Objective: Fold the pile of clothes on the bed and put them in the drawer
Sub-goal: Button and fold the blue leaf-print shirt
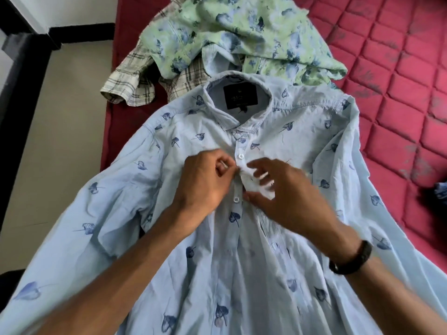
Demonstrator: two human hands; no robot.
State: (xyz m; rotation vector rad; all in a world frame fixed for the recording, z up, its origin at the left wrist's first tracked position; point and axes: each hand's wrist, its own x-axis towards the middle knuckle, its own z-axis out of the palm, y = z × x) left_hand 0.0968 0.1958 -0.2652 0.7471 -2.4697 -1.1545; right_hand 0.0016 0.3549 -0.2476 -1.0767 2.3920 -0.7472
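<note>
A light blue shirt with dark blue leaf prints lies spread face up on the red quilted mattress, collar away from me. My left hand pinches the left side of the button placket at chest height. My right hand grips the right side of the placket beside it, where the fabric bunches under the fingers. One white button shows just above the hands and another just below. Behind the collar lies a pile with a green floral shirt on top of a cream plaid shirt.
The bed's left edge runs along a beige floor. A dark furniture frame stands at the far left. A dark blue item peeks in at the right edge of the mattress. My right wrist wears a black band.
</note>
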